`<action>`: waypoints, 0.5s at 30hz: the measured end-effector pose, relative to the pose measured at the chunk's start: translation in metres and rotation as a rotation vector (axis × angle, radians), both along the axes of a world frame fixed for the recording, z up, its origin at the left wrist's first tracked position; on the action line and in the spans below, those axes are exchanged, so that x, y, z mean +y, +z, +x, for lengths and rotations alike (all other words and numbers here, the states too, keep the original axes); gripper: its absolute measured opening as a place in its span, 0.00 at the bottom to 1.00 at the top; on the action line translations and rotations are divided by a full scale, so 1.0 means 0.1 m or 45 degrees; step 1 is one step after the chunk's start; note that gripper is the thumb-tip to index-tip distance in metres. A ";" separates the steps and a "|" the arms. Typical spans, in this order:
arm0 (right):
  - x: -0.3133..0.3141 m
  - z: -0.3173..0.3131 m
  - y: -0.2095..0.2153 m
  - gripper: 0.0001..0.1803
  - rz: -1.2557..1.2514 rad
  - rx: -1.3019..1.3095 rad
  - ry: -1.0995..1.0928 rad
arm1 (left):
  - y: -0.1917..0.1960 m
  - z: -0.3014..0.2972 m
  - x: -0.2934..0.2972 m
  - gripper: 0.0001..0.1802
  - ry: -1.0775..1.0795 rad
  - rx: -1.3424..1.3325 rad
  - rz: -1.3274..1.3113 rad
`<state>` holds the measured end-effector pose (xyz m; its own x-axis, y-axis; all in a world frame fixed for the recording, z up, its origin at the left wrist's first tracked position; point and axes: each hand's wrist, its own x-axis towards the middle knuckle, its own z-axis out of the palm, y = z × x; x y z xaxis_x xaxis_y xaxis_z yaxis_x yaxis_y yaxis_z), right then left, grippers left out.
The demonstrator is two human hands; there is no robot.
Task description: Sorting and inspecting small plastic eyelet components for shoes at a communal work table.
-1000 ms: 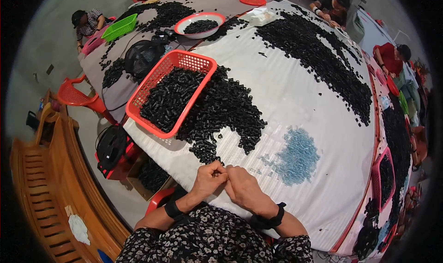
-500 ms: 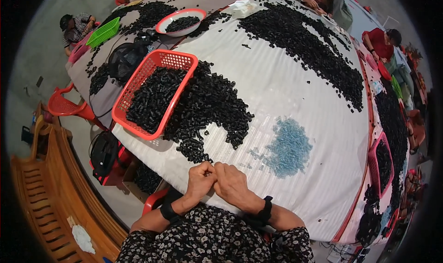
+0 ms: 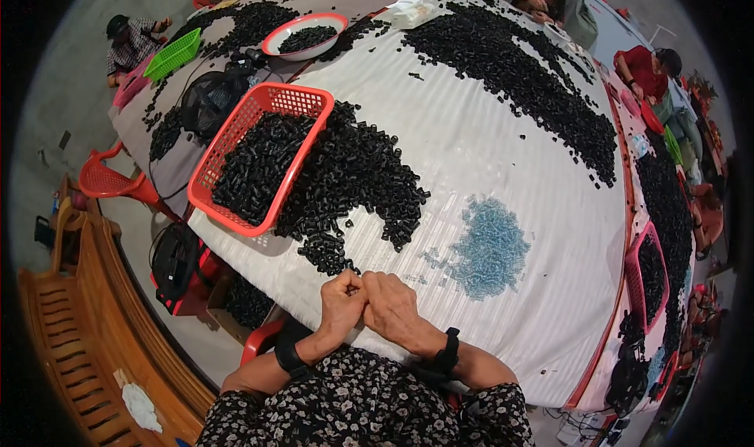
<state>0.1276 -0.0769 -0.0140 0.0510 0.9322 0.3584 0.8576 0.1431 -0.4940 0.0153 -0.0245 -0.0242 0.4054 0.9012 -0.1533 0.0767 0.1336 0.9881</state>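
My left hand (image 3: 342, 304) and my right hand (image 3: 391, 309) meet at the near edge of the white-covered table (image 3: 550, 329). Both have their fingers pinched together, tip to tip. A small dark piece shows at the left fingertips; the rest of what they hold is hidden by the fingers. Just beyond them spreads a pile of small black plastic pieces (image 3: 361, 168). A red plastic basket (image 3: 271, 229) full of the same black pieces stands at the left of that pile. Right of my hands lies a heap of small clear-blue pieces (image 3: 491, 251).
A long heap of black pieces (image 3: 518, 70) covers the table's far side. At the far left are a white red-rimmed basin (image 3: 306, 53), a green basket (image 3: 174, 54) and a black fan (image 3: 210, 102). People sit around the table. A wooden bench (image 3: 102, 329) stands at my left.
My hands stay together in nearly the same place, with only slight finger shifts. At the far left, a person has raised a hand. The view has shifted slightly.
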 end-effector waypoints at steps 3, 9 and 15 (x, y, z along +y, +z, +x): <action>0.02 0.01 -0.02 0.14 0.139 0.090 -0.021 | 0.09 0.03 0.00 0.07 0.044 -0.126 -0.106; 0.02 0.01 -0.03 0.14 0.102 0.158 -0.040 | 0.03 0.01 0.00 0.06 0.065 -0.111 -0.152; 0.02 0.03 -0.02 0.14 0.104 0.021 0.001 | -0.06 0.01 0.01 0.08 0.024 -0.051 -0.066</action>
